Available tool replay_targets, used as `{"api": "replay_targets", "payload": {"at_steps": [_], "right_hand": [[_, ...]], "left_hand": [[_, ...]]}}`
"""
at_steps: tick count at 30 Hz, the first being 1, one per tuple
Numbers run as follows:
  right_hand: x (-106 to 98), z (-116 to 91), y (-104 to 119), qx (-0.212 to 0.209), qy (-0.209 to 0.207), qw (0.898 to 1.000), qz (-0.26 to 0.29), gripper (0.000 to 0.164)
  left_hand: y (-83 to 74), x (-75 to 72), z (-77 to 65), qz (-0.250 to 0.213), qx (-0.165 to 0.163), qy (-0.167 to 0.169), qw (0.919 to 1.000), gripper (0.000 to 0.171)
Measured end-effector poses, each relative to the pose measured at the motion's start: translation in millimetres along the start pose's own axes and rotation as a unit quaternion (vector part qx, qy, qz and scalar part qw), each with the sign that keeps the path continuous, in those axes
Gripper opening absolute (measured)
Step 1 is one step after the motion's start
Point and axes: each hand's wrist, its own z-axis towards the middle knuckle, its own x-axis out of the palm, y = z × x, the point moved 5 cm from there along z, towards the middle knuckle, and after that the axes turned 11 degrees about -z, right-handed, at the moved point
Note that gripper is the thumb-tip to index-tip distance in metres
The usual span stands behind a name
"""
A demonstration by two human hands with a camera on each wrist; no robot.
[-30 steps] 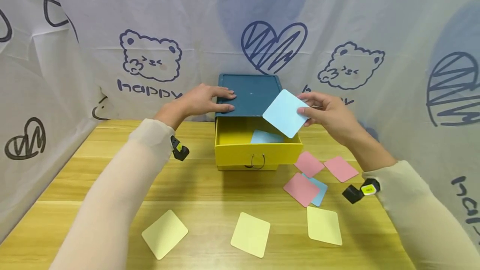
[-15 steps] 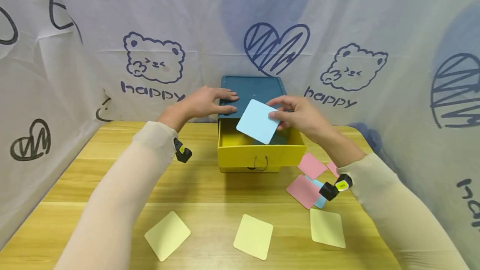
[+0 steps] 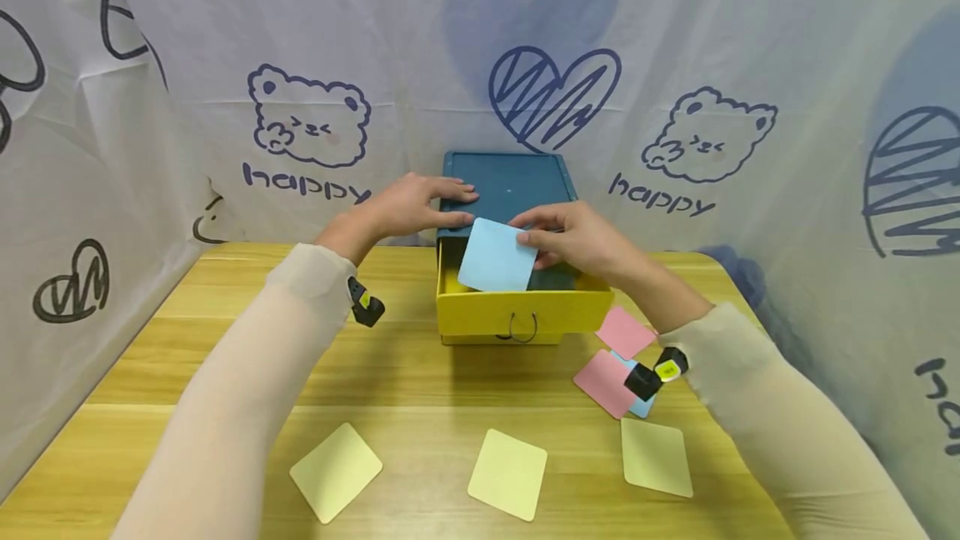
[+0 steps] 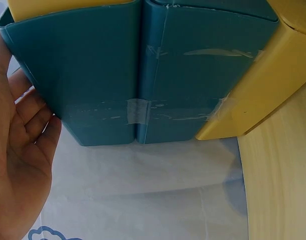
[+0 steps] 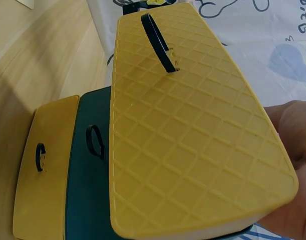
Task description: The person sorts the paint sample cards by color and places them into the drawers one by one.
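Note:
A light blue square card [image 3: 497,258] with rounded corners is pinched by my right hand [image 3: 573,236], tilted over the opening of a pulled-out yellow drawer [image 3: 525,313]. That drawer is the top one of a small blue-topped cabinet [image 3: 510,182]. My left hand [image 3: 416,205] rests on the cabinet's top left edge, fingers stretched out. In the left wrist view the fingers [image 4: 42,117] touch the teal side wall. The right wrist view has the patterned drawer front [image 5: 188,130] with its black loop handle; the card is hidden there. A dark bluish patch shows inside the drawer, partly covered.
Pink cards [image 3: 603,382] lie right of the cabinet, one overlapping a blue card [image 3: 642,407]. Pale yellow cards lie along the front: left [image 3: 336,473], middle [image 3: 507,475] and right [image 3: 656,457]. Below the open drawer are a teal drawer [image 5: 90,175] and a yellow one [image 5: 45,190]. Printed cloth hangs behind.
My right hand has carried the light blue card leftward and down, from the drawer's right side to over its opening. My left hand has stayed on the cabinet top.

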Motion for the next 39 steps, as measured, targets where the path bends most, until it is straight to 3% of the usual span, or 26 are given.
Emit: {"api": "replay_targets", "payload": {"at_steps": [6,15,25,32,39], "right_hand": [[-3.5,-1.7,-0.7,-0.003,-0.002,0.999,-0.031,0.024],[-22.2,-10.1,-6.7,0.001,-0.056,0.998,-0.037,0.027],[-40.8,-42.7,-22.2,-0.006,-0.115,0.99,-0.081,0.03],[-51.0,-77.2,-44.6,0.018,-0.132,0.98,-0.147,0.033],[-39.5,-105.6,-90.1,0.038,-0.111,0.976,-0.182,0.035]], "left_hand": [[-0.6,-0.3,-0.9,0.001,0.002,0.002,1.0,0.063],[2.4,1.0,-0.4,-0.003,0.009,0.002,1.0,0.062],[-0.2,-0.4,-1.3,0.0,0.01,0.004,0.9999,0.061],[-0.7,-1.6,-1.5,0.001,0.008,0.001,1.0,0.061],[-0.7,0.7,0.0,0.007,0.014,0.004,0.9999,0.06]]}}
